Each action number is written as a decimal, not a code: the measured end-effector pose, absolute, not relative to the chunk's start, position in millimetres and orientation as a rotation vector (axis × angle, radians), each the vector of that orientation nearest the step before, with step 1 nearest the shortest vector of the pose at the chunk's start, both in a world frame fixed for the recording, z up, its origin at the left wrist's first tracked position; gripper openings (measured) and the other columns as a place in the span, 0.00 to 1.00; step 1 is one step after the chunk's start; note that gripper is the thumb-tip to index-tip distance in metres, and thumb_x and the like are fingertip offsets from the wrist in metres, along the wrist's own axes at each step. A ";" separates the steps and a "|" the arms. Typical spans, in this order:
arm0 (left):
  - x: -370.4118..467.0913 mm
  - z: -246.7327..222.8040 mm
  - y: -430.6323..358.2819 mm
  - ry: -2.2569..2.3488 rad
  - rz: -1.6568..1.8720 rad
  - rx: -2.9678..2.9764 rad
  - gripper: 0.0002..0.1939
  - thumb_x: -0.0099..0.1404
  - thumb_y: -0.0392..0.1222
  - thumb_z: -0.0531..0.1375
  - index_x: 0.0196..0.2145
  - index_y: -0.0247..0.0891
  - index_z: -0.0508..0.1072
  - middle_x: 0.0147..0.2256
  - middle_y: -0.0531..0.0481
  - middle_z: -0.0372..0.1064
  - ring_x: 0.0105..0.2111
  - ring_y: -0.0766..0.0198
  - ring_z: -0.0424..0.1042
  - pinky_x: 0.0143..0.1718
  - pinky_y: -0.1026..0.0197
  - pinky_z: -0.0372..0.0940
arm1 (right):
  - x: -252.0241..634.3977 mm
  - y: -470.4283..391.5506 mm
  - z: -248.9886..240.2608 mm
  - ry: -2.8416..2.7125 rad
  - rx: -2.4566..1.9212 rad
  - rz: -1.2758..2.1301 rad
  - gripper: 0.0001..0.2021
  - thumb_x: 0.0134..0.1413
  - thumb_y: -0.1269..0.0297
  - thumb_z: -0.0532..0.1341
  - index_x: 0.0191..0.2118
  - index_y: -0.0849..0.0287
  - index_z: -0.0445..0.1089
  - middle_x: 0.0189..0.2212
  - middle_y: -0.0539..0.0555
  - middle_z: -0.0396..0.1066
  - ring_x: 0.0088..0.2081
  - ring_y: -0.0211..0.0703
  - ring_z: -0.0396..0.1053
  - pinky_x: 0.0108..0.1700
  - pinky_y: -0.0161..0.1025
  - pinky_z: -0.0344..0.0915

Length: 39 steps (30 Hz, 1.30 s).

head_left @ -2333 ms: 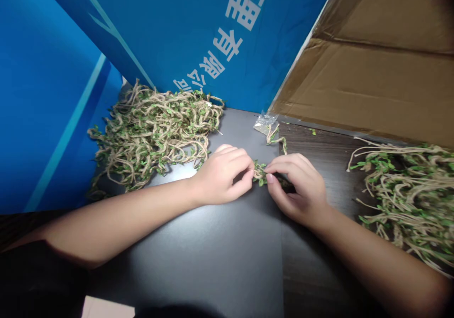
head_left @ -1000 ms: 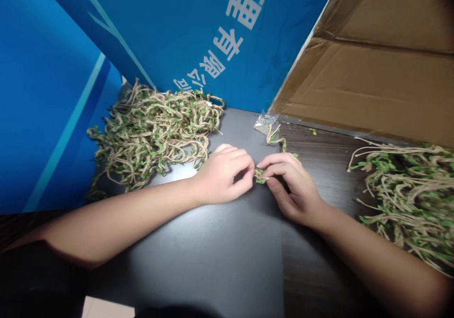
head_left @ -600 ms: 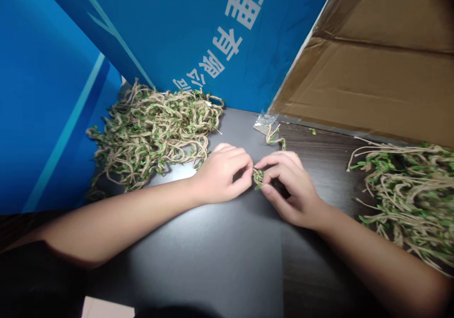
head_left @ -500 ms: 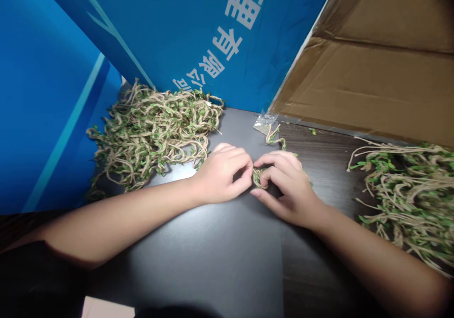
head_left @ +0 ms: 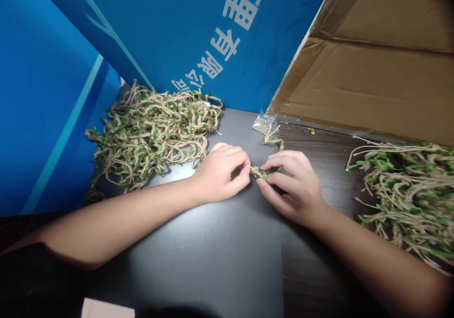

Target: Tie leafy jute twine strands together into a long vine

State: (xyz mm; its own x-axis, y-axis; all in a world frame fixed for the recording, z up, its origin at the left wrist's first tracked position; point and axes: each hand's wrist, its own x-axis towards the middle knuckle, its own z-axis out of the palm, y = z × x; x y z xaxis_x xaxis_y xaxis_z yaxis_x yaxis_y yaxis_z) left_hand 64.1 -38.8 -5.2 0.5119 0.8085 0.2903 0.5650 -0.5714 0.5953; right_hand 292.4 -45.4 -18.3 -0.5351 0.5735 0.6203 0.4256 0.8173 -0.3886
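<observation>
Between my hands runs a braided twine cord with green leaves [head_left: 259, 172]. My left hand [head_left: 225, 172] pinches one end of it between thumb and fingertips. On the other side, my right hand [head_left: 292, 183] has its thumb and fingers closed on the cord a short way along. Part of the cord is hidden behind the right fingers, and a frayed end shows beyond them on the table. A big tangled heap of leafy twine cords [head_left: 156, 133] lies close behind my left hand.
Another pile of leafy twine [head_left: 411, 185] lies at the right on the dark wood table [head_left: 319, 261]. Blue printed panels [head_left: 177, 25] stand at the back and left, a cardboard sheet [head_left: 383, 81] at the back right. A small clear plastic bag [head_left: 263, 123] lies near them.
My right hand has shifted slightly right, away from the left. The cord between them, curled before, now lies straighter. My left hand has barely moved.
</observation>
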 end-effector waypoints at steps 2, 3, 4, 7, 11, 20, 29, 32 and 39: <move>63.8 -5.2 -37.8 1.146 0.777 2.302 0.08 0.71 0.36 0.56 0.33 0.37 0.71 0.31 0.51 0.72 0.32 0.63 0.67 0.43 0.56 0.59 | 293.9 -47.1 -15.5 -2.243 -0.640 0.257 0.08 0.57 0.73 0.69 0.38 0.56 0.70 0.41 0.56 0.76 0.48 0.51 0.71 0.51 0.54 0.71; 63.7 -5.3 -37.4 1.151 0.779 2.294 0.08 0.70 0.36 0.56 0.32 0.37 0.71 0.31 0.51 0.71 0.32 0.63 0.67 0.43 0.57 0.59 | 294.5 -48.1 -14.3 -2.264 -0.591 0.278 0.09 0.57 0.74 0.69 0.39 0.57 0.70 0.40 0.56 0.77 0.47 0.51 0.71 0.51 0.53 0.71; 63.8 -5.5 -37.2 1.153 0.779 2.289 0.07 0.70 0.36 0.56 0.32 0.37 0.71 0.31 0.52 0.71 0.32 0.63 0.67 0.43 0.57 0.59 | 295.0 -49.1 -13.3 -2.284 -0.548 0.302 0.09 0.57 0.74 0.69 0.41 0.58 0.70 0.40 0.56 0.77 0.47 0.50 0.71 0.50 0.52 0.72; 64.1 -6.2 -37.1 1.155 0.787 2.285 0.07 0.71 0.36 0.57 0.33 0.37 0.71 0.31 0.52 0.71 0.32 0.64 0.67 0.43 0.57 0.59 | 295.4 -51.4 -11.6 -2.317 -0.483 0.376 0.09 0.59 0.76 0.67 0.43 0.59 0.70 0.41 0.57 0.76 0.47 0.49 0.70 0.48 0.50 0.73; 64.3 -6.7 -37.3 1.158 0.793 2.285 0.07 0.71 0.36 0.57 0.33 0.36 0.71 0.31 0.52 0.71 0.32 0.64 0.67 0.43 0.57 0.59 | 294.8 -51.9 -11.1 -2.346 -0.485 0.441 0.07 0.60 0.74 0.65 0.42 0.57 0.69 0.41 0.56 0.76 0.46 0.50 0.69 0.48 0.50 0.72; 64.3 -6.6 -36.8 1.173 0.778 2.257 0.08 0.71 0.37 0.57 0.33 0.37 0.71 0.31 0.52 0.72 0.33 0.63 0.68 0.43 0.57 0.59 | 295.0 -52.1 -15.0 -2.352 -0.544 0.405 0.10 0.62 0.69 0.66 0.48 0.57 0.70 0.35 0.54 0.74 0.38 0.46 0.65 0.41 0.46 0.67; 63.3 -6.4 -37.1 1.128 0.758 2.259 0.07 0.71 0.37 0.56 0.33 0.37 0.71 0.31 0.51 0.72 0.33 0.62 0.68 0.44 0.56 0.59 | 296.6 -50.6 -13.4 -2.358 -0.405 0.457 0.18 0.64 0.62 0.65 0.57 0.62 0.70 0.29 0.53 0.69 0.33 0.45 0.61 0.36 0.45 0.63; 63.2 -7.2 -36.4 1.134 0.745 2.240 0.08 0.71 0.39 0.56 0.33 0.38 0.71 0.31 0.51 0.72 0.33 0.62 0.68 0.44 0.56 0.59 | 297.8 -50.5 -14.4 -2.340 -0.339 0.525 0.26 0.65 0.57 0.64 0.64 0.61 0.67 0.30 0.53 0.70 0.33 0.46 0.64 0.37 0.46 0.65; 63.2 -9.2 -35.2 1.147 0.771 2.242 0.08 0.70 0.39 0.57 0.32 0.38 0.70 0.31 0.52 0.72 0.33 0.62 0.68 0.43 0.56 0.59 | 296.6 -50.1 -13.2 -2.275 -0.308 0.487 0.31 0.65 0.55 0.64 0.69 0.59 0.62 0.33 0.54 0.74 0.35 0.48 0.69 0.39 0.48 0.71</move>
State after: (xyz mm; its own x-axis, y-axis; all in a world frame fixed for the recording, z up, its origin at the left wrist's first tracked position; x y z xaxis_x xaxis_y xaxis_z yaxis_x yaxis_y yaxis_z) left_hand 63.2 -35.2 -9.2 0.4838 0.8372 0.2549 0.5525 -0.5181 0.6529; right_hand 296.6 -50.1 -13.2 -0.6710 0.3645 0.6457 0.0684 0.8975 -0.4356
